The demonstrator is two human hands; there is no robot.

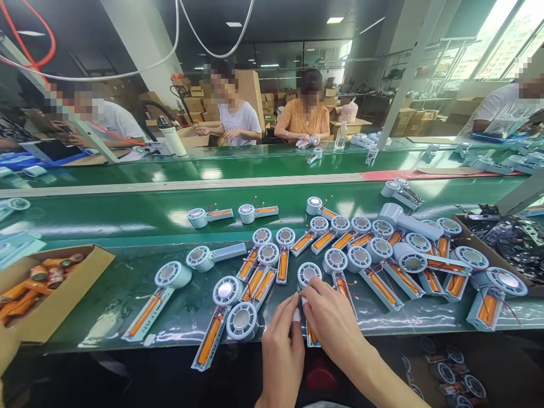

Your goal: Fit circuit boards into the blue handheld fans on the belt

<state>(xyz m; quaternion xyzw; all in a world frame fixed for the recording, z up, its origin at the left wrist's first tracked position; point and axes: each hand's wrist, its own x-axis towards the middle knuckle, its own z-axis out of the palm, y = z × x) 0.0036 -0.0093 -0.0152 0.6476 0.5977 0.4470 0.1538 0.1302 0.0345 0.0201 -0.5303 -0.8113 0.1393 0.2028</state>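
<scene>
Both my hands meet at one fan unit (309, 275) near the table's front edge. It has a round grey-white head and a handle with an orange battery, partly hidden by my fingers. My right hand (334, 320) comes over the handle from the right, its fingers bent together on the unit just below the head. On the left side of the same handle is my left hand (283, 345), thumb and fingertips drawn together. Similar fan units (227, 290) lie around, most with open handles showing orange batteries and thin red wires.
A cardboard box (72, 294) of orange batteries stands at the left. At the right is a box with dark circuit boards (505, 241). More fan parts lie low at the right. Several people sit across the green belt (140, 209).
</scene>
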